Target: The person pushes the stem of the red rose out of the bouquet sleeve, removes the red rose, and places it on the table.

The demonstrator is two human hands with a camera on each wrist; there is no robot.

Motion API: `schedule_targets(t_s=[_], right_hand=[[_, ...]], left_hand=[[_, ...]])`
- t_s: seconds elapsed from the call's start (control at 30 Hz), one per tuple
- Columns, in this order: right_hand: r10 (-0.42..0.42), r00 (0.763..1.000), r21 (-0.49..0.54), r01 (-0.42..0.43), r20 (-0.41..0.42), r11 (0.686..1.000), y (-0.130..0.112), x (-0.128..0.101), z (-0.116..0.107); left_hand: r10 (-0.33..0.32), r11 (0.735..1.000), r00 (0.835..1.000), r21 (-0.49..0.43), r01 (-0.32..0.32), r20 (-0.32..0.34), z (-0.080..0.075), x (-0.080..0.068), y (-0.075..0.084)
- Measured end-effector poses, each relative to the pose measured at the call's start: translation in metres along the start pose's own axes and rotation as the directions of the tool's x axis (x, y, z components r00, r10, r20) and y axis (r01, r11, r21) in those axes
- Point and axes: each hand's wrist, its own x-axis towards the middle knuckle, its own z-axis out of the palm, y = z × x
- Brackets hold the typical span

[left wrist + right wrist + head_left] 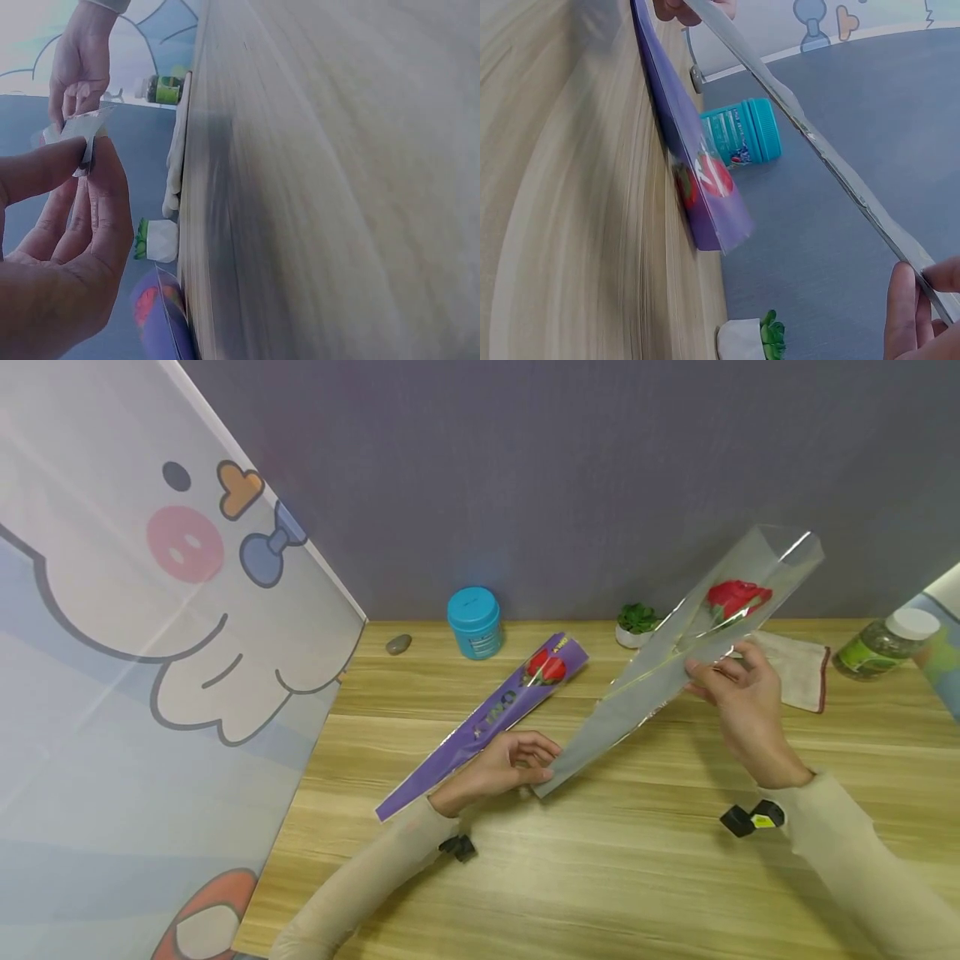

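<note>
A purple-sleeved rose (495, 714) lies on the worktop (600, 877) just beside the left fingers. Beyond it stand a teal jar (475, 622) and a small potted plant (636, 624); a cloth (795, 668) and a green-labelled bottle (885, 645) lie past the right fingers.

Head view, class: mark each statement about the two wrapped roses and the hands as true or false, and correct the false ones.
1. The left hand pinches the narrow end of the clear sleeve. True.
2. The purple sleeve is lifted off the table. False: it lies flat on the wooden table.
3. The right hand holds the clear sleeve just below the red rose. True.
4. The teal jar lies on its side. False: it stands upright near the wall.
5. The small potted plant stands between the two sleeves. True.
</note>
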Motion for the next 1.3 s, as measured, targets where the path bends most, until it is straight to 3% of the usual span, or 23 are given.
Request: schedule_targets(t_s=[0.57, 1.03, 1.3], right_hand=[[0.022, 0.999, -0.039, -0.021, 0.041, 0.999, 0.004, -0.002, 0.004], [0.081, 0.997, -0.068, -0.080, 0.009, 0.994, 0.016, -0.002, 0.004], [0.048, 0.998, -0.095, -0.045, 0.028, 0.994, 0.022, -0.004, 0.004]], left_hand=[[-0.018, 0.998, 1.000, -0.055, 0.017, -0.019, 0.002, 0.000, -0.003], [0.028, 0.997, 0.999, -0.071, -0.029, -0.019, 0.003, 0.002, -0.006], [0.026, 0.997, 0.999, -0.077, -0.030, -0.047, 0.006, 0.001, -0.007]])
